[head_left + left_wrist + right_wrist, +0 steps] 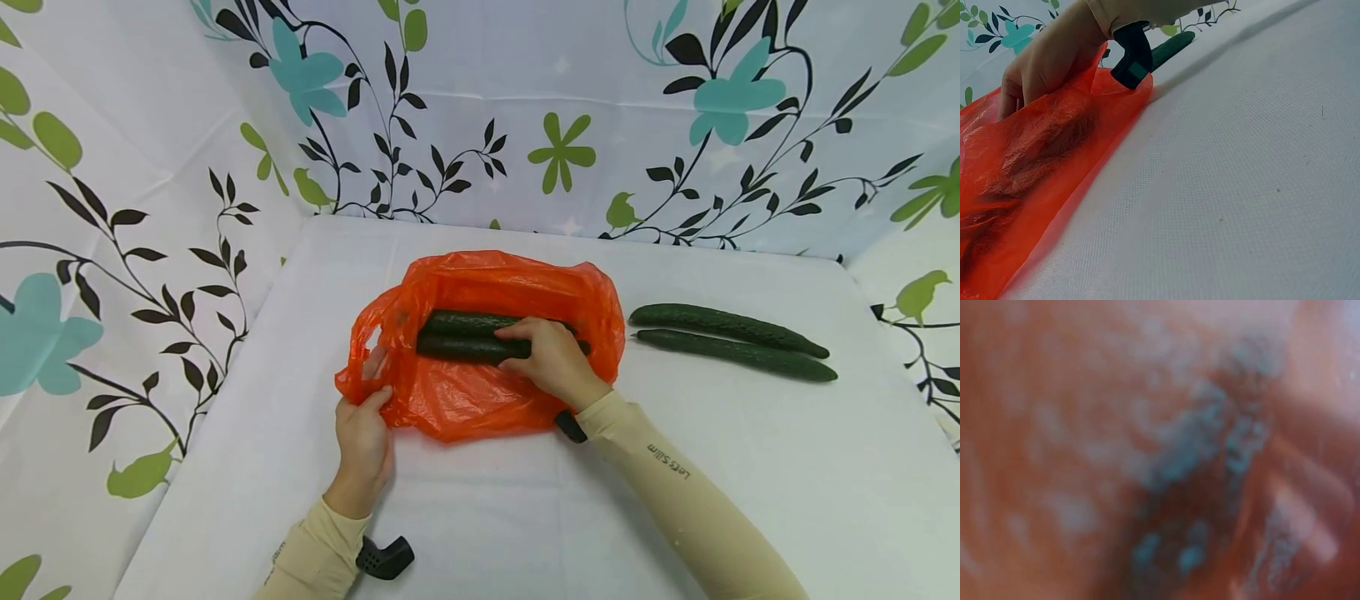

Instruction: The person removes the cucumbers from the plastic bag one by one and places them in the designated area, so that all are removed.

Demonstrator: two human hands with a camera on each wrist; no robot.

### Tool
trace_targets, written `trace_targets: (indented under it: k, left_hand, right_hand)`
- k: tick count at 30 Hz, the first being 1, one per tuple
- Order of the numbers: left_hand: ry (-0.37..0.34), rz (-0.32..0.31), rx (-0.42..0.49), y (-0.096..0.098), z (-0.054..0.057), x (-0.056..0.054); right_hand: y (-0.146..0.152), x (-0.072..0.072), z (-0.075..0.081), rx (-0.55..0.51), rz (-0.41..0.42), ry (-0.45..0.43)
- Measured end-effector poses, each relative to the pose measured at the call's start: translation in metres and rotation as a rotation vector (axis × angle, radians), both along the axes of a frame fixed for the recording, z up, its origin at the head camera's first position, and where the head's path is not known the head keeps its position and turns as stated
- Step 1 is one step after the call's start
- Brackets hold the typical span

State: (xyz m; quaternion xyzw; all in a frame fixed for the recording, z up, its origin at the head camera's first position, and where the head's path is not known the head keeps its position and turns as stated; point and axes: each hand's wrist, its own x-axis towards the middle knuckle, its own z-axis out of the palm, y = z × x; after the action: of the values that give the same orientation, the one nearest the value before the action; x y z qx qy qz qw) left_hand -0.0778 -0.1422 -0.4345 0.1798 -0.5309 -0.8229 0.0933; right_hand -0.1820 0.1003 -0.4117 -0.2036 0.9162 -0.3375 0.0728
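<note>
Two dark green cucumbers (465,347) lie side by side inside an orange-red plastic bag (480,408), whose mouth faces up. Reaching into the bag, my right hand (558,358) grips the nearer cucumber toward its right end, thumb in front and fingers over the top. My left hand (363,442) holds the bag's left edge, its thumb outside and some fingers behind the plastic. In the left wrist view the right hand (1054,59) dips behind the bag's rim (1104,81). Blurred plastic and dark cucumber skin (1191,450) fill the right wrist view.
Two more cucumbers (727,325) lie nearly parallel on the white tablecloth (480,517), right of the bag. A patterned cloth (487,100) with leaves and flowers hangs behind the table and at its sides. Black wrist devices (386,558) sit under both sleeves.
</note>
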Motion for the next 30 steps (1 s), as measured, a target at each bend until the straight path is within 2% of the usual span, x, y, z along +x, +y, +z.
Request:
trace_targets:
  k: [6, 13, 22, 30]
  left_hand:
    - [0.009, -0.001, 0.000, -0.001, -0.001, 0.001]
    - [0.001, -0.002, 0.001, -0.003, -0.001, 0.001]
    - [0.003, 0.003, 0.013, -0.003, -0.002, 0.000]
    - [0.020, -0.001, 0.008, -0.003, -0.002, 0.000]
  right_hand:
    - [-0.003, 0.000, -0.003, 0.029, 0.008, 0.034]
    - [-0.007, 0.000, -0.007, 0.115, 0.032, 0.103]
    - [-0.010, 0.002, -0.012, 0.202, 0.026, 0.247]
    - [-0.011, 0.005, -0.013, 0.213, 0.029, 0.264]
